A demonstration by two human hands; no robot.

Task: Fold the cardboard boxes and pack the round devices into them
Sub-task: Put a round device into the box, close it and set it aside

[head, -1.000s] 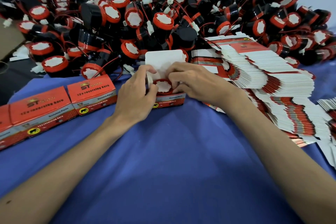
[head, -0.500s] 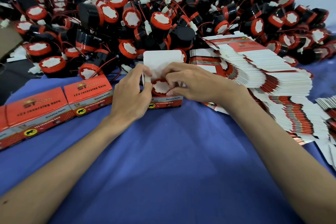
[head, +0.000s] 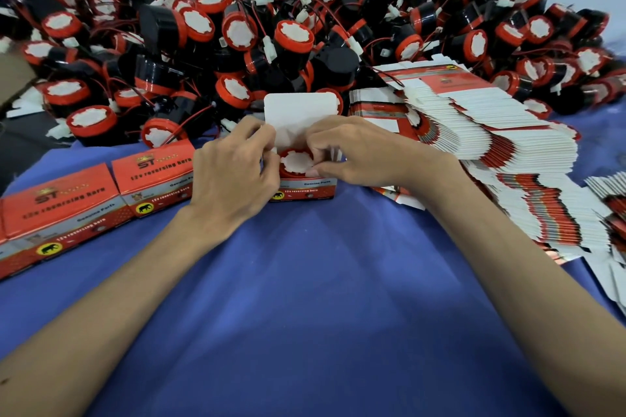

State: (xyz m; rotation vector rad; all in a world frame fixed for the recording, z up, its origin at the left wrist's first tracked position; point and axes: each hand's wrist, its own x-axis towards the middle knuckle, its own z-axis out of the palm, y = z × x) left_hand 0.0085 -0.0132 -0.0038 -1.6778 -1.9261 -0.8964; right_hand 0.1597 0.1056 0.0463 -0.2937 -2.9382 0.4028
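Note:
A small red cardboard box (head: 310, 191) stands on the blue cloth at the centre, its white lid flap (head: 298, 112) upright behind it. A round red-rimmed device (head: 297, 161) with a white face sits inside the box. My left hand (head: 233, 169) grips the box's left side, fingers curled at the left flap. My right hand (head: 359, 152) pinches the right side flap over the device. A large heap of round black-and-red devices (head: 271, 34) with wires lies behind.
Two closed red boxes (head: 101, 193) stand in a row at the left. A fanned stack of flat unfolded boxes (head: 491, 152) lies at the right, with more flat ones (head: 609, 206) at the right edge. Blue cloth (head: 305, 298) covers the table in front.
The device sits a little lower in the box. Both hands' fingers have shifted inward over the box's side flaps; the box itself has barely moved.

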